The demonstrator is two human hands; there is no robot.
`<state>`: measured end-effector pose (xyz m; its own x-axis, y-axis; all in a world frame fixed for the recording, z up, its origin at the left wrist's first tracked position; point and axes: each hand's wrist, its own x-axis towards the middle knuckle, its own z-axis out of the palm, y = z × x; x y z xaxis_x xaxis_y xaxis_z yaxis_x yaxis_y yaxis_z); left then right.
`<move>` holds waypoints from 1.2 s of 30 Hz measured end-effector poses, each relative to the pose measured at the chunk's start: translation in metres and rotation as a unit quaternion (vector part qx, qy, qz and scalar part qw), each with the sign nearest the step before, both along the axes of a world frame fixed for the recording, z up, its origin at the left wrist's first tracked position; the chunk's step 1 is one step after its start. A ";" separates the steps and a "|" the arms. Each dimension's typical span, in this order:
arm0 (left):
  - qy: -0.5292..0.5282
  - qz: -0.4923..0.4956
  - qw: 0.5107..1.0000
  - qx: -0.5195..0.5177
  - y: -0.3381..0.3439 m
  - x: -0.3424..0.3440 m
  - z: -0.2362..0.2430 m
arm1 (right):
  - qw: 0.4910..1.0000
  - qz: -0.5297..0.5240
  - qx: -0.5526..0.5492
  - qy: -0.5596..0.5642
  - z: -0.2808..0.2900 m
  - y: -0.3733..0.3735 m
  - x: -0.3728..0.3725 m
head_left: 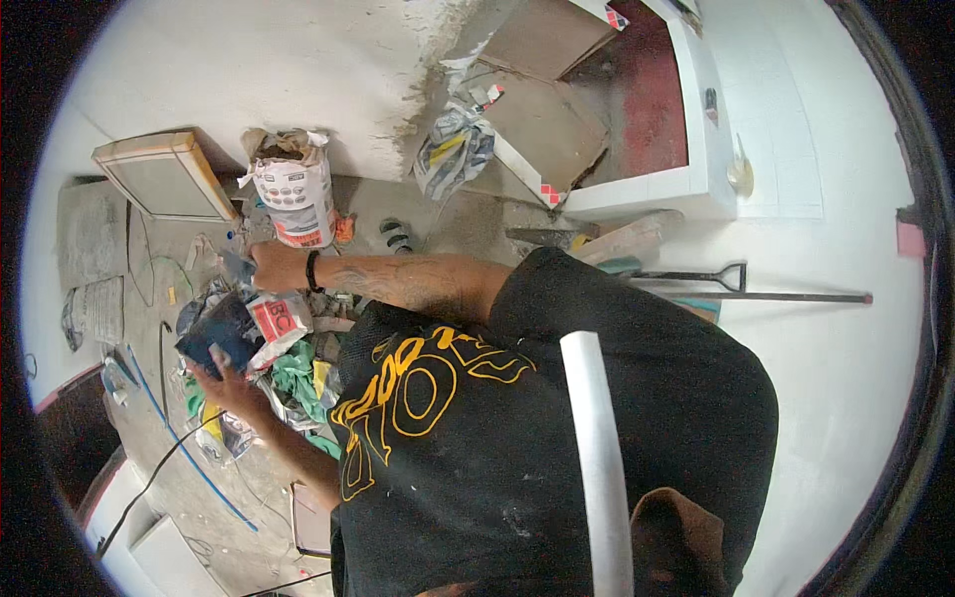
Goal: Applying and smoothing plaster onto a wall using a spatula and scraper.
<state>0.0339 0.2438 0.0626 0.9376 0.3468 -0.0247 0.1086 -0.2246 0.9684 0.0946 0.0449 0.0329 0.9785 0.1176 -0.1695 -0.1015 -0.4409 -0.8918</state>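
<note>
A dark blue, flat, squarish piece [221, 330] is gripped at its edge by my left hand [227, 388], with the thumb lying over its surface. My right hand [279, 267], with a black band at the wrist, is closed round a small grey-blue thing [237, 267] whose kind I cannot make out. Between and beneath my hands spreads a heap of crumpled bags and scraps. In it are a white and red paper bag [279, 323] and green plastic [295, 375]. Just beyond my right hand stands a white paper sack [291, 194], torn at the top and filled with rubbish.
A framed panel [164, 177] leans on the wall. A blue rod [189, 438] and a black cable [149, 483] lie on the dusty floor. Crumpled plastic [455, 154] lies by a white frame [686, 189]. A long-handled tool [741, 277] lies on my right.
</note>
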 end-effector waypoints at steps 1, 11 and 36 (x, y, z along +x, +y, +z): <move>-0.055 -0.017 0.997 0.057 -0.019 -0.001 0.002 | 0.999 -0.002 0.007 0.037 -0.002 0.004 0.000; 0.093 -0.239 0.915 0.312 0.001 0.016 -0.084 | 0.993 0.062 0.097 -0.005 0.037 -0.025 -0.001; -0.192 -0.799 0.338 0.459 -0.414 -0.028 -0.098 | 0.701 -0.540 0.050 0.464 -0.226 -0.285 -0.602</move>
